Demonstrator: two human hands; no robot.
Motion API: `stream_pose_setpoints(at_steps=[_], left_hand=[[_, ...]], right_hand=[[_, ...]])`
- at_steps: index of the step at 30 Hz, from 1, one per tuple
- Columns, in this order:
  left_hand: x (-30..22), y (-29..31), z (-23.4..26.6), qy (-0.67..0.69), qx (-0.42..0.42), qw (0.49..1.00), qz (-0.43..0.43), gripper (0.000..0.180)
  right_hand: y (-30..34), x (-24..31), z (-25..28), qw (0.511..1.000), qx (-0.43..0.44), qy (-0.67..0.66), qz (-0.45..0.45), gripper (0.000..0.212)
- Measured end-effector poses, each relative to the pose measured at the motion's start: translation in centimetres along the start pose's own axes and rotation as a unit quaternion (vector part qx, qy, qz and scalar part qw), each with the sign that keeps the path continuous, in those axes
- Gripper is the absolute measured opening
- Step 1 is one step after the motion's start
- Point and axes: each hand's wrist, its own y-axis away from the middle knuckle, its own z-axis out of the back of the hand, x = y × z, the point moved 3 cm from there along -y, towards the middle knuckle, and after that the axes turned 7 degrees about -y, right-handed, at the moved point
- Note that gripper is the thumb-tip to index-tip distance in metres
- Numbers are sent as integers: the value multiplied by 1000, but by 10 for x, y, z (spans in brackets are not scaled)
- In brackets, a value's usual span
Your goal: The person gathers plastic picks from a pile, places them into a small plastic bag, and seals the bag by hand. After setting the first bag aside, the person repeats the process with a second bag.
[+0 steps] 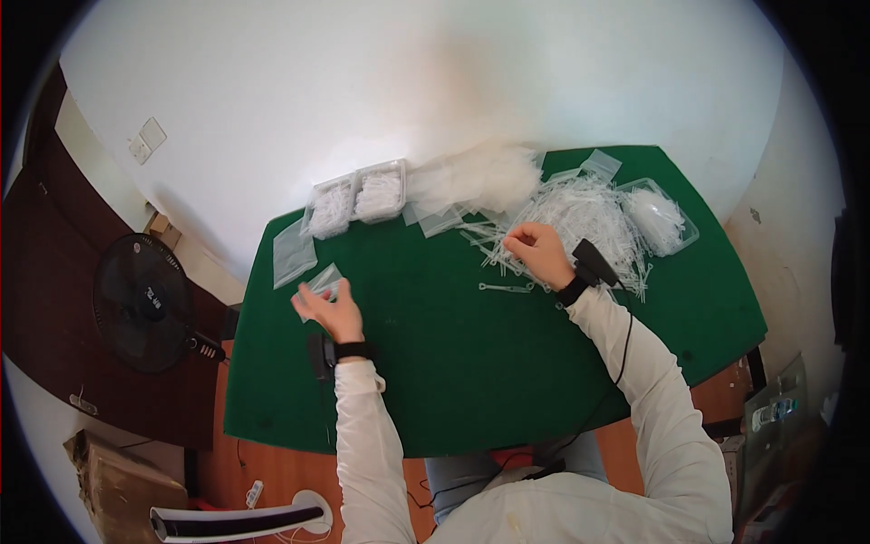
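Note:
My left hand (333,315), at the table's left side, has its thumb and fingers apart. A small clear plastic bag (327,279) lies under and between its fingers; I see no firm grip on it. A second clear bag (293,257) rests flat just beyond. On the right, my right hand (542,255) is closed in a pinch at the near left edge of a heap of thin clear plastic sticks (589,213). What its fingertips hold, if anything, is too small to make out. One loose stick (504,288) with a ringed end lies nearer me.
Two clear tubs (379,193) filled with small whitish pieces stand at the back left. A pile of clear bags (489,177) lies at the back middle, and another filled tub (660,218) right of the heap. A black fan (143,302) stands left of the green table (435,363).

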Motion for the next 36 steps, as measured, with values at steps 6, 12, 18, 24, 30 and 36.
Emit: stream_pose_setpoints(at_steps=[6, 12, 18, 24, 30, 36], left_hand=[[-100, 88, -2, 132, 446, 864, -193, 43], [-102, 125, -1, 90, 497, 789, -350, 36], [-105, 128, 2, 67, 521, 761, -381, 35], [-106, 124, 2, 96, 513, 768, -370, 34], [-106, 107, 2, 139, 477, 823, -275, 36], [-120, 94, 8, 225, 320, 911, -128, 41]], right_hand=[[-70, -15, -1, 979, 10, 187, 79, 20], [-129, -30, -8, 950, 41, 295, 98, 21], [-147, -35, -39, 819, 121, 515, 223, 32], [-148, -33, -42, 780, 182, 581, 149, 30], [-96, 17, -25, 941, 116, 258, 186, 17], [-1, 54, -24, 984, 118, -120, -58, 14]])
